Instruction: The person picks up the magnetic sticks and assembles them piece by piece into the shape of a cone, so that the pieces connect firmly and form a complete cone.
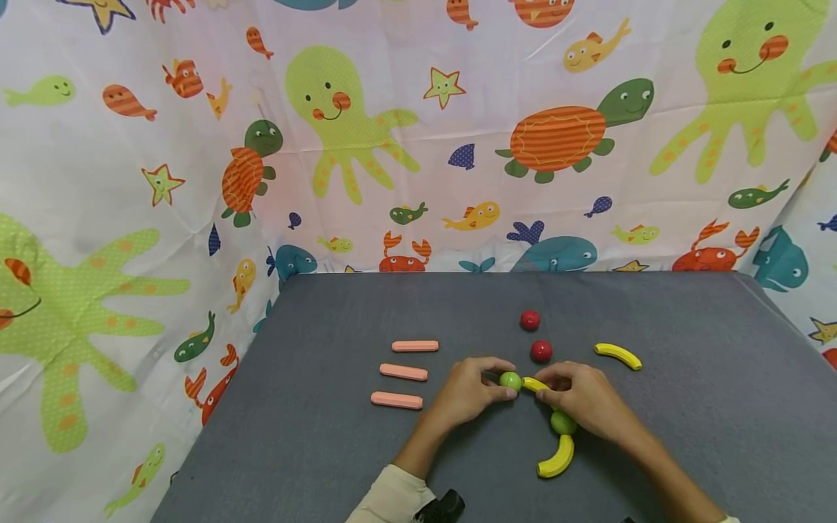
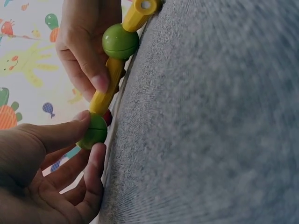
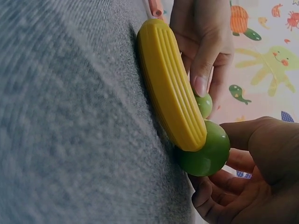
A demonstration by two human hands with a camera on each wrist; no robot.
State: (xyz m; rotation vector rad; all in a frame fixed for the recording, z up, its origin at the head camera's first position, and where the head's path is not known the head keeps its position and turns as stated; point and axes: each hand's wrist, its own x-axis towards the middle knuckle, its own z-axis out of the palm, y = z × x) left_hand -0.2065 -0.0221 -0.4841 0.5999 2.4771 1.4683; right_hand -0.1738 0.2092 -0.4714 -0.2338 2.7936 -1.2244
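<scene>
Pushing squarely should serve best, one green ball [image 2: 95,129] pinched between left fingers [image 2: 95,168] and the yellow rod [image 2: 103,99] beside it between right fingers [image 2: 92,69].

Three pink sticks [image 1: 397,400] lie on the desk [image 1: 294,465], all nearer its left edge than its right. Two red balls [image 1: 540,351] sit toward the far edge. Three yellow arcs [image 1: 619,354]: one nearest the right edge, two alternating with two green balls [image 1: 563,423].
</scene>
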